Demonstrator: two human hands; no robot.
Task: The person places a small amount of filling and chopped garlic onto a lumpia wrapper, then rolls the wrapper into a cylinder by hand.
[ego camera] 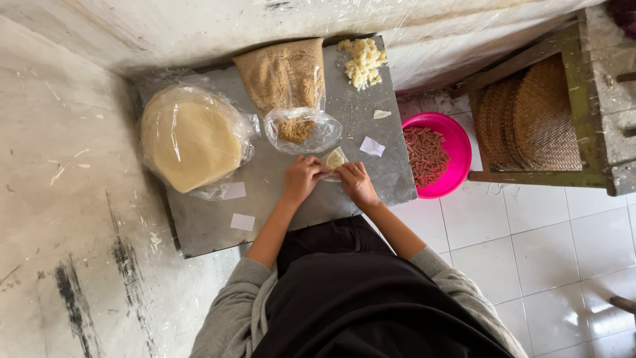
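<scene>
Two hands meet at the near edge of the grey surface (218,232): my left hand (301,178) and right hand (356,183) both pinch a small pale pastry wrapper (335,159) that lies folded between them, fingers curled onto its lower edge.

From what I see, the thin sheet could tear if either hand pulls outward while pressing the fold, and whatever sits inside could squeeze out at an unsealed side. The open bag of brown crumbs (295,129) lies just behind the wrapper; a forward nudge of my knuckles could tip its mouth and spill crumbs onto the work. The pink bowl (450,136) of reddish finished rolls sits on the floor, touching or just beside the surface's right edge, and I judge a careless right elbow could knock it.

Hard to make out: my fingers hide the wrapper's lower half, so I cannot tell whether it holds filling or is sealed. The yellowish crumbly heap (362,61) at the far edge is too small to identify. The plastic-covered stack of round sheets (192,136) hides its own depth.
</scene>
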